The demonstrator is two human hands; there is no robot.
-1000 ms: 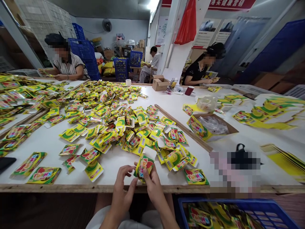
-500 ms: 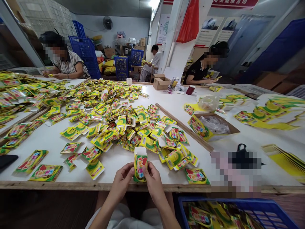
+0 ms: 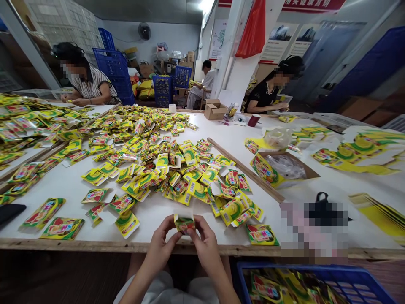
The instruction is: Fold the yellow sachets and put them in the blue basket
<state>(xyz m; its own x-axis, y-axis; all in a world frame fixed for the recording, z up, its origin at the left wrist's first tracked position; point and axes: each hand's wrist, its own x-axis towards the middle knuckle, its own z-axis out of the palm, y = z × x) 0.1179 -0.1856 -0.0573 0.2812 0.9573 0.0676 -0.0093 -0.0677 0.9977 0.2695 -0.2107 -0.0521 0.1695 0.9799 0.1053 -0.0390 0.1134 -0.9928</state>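
Note:
Between my two hands, over the table's front edge, is a small yellow and green carton point(image 3: 184, 225) with red on its face. Its end with a white flap is tipped toward me. My left hand point(image 3: 165, 238) grips its left side, fingers behind and thumb in front. My right hand point(image 3: 204, 239) holds the other side, thumb pressed on the front. Just beyond lies a heap of like cartons point(image 3: 196, 190), some with white flaps standing out. Single cartons lie flat nearby, one to the left point(image 3: 62, 229) and one to the right point(image 3: 262, 234).
A blue basket point(image 3: 316, 267) with cartons stands below the table edge at right. A wooden strip point(image 3: 247, 170) divides the white tabletop point(image 3: 202, 122). An open box with plastic bags point(image 3: 278, 179) is right of it. Several people sit farther off. A dark phone point(image 3: 12, 214) lies left.
The carton in my hands has tilted from upright, with its front facing me, to top end toward me. My fingers have shifted up around it. The co-worker at right has lowered their hands slightly.

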